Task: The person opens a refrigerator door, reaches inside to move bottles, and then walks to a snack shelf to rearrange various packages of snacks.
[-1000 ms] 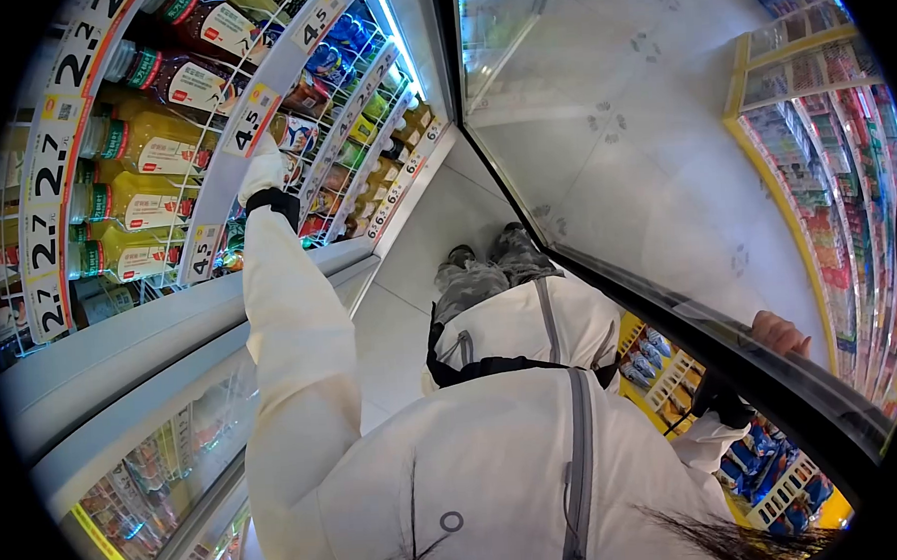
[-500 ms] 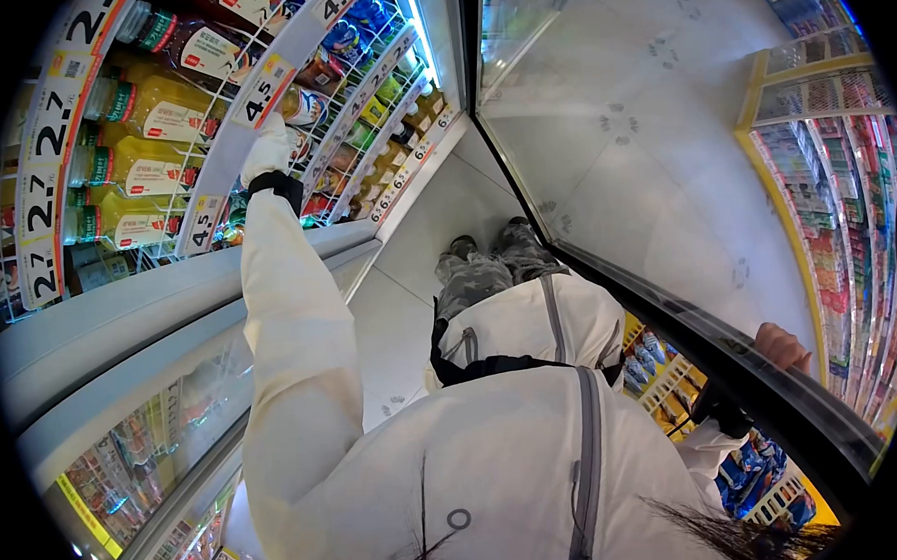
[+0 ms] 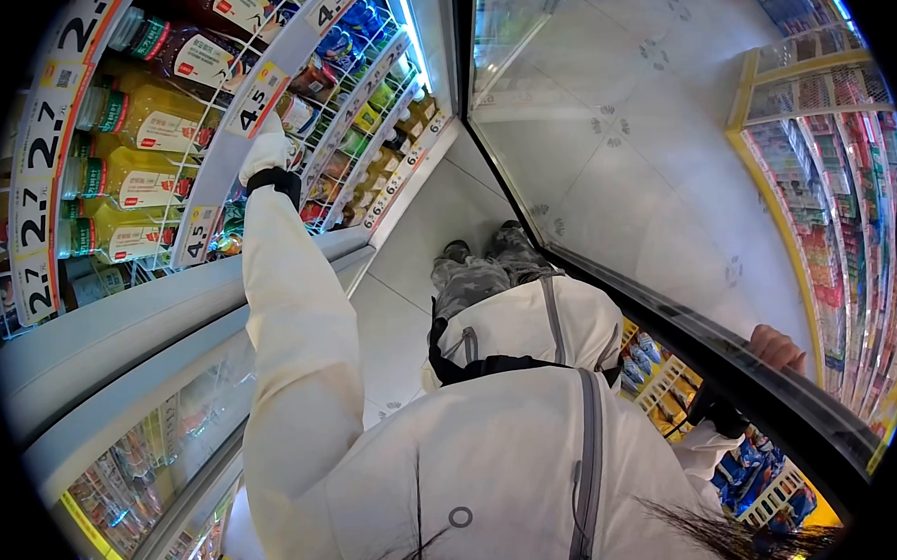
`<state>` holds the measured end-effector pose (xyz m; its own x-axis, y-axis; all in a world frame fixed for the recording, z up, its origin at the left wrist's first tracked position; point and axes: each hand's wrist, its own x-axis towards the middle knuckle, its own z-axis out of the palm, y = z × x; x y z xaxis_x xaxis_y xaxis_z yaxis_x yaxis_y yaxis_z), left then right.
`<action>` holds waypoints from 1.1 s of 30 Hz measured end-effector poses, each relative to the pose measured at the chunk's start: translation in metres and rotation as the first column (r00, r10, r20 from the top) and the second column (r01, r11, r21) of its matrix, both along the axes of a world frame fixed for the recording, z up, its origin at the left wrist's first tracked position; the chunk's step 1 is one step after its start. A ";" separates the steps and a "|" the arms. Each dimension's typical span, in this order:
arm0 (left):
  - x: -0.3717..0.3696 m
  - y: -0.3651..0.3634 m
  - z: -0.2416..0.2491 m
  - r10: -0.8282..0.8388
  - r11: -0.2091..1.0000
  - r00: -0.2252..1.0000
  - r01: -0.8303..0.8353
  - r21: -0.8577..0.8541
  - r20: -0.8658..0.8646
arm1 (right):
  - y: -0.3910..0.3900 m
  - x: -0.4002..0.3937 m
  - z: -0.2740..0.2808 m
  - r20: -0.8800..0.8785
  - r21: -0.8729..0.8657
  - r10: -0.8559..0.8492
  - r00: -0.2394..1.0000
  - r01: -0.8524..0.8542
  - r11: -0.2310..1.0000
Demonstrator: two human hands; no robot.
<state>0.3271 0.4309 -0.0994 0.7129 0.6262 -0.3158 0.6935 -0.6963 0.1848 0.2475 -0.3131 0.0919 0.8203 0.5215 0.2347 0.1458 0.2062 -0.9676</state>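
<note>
Little change is noted: left hand [image 3: 265, 148] stays raised at the shelf rail [image 3: 224, 140], grip indiscernible; right hand [image 3: 777, 349] stays clasped on the cooler door [image 3: 664, 170]. Tags [image 3: 259, 110] read "4.5", "2.7".

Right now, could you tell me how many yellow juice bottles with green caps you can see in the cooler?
3 yellow bottles lie stacked on the left shelf: top, middle, bottom. More may be hidden behind the price rails.
</note>
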 end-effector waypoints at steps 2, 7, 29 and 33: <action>-0.006 -0.016 0.016 -0.098 0.977 0.994 0.105 0.184 -0.044 | -0.001 0.002 0.001 0.006 -0.002 0.018 1.000 -0.018 1.000; -0.013 0.006 -0.011 -0.066 0.994 0.901 0.024 0.103 0.430 | 0.007 0.005 0.007 -0.027 -0.005 0.060 0.998 -0.060 0.998; 0.080 -0.072 0.030 -0.165 0.975 0.978 0.142 0.172 0.130 | 0.005 0.001 0.003 -0.010 -0.038 0.038 0.999 -0.038 0.999; 0.085 0.001 -0.059 -0.580 0.550 0.769 0.126 0.826 0.269 | 0.024 -0.015 0.002 0.013 0.046 -0.154 0.988 0.153 0.987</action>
<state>0.4124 0.4322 -0.1580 0.8248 0.1211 0.5523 0.3303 -0.8960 -0.2968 0.2322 -0.2891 0.0937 0.8855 0.3786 0.2693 0.1949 0.2234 -0.9550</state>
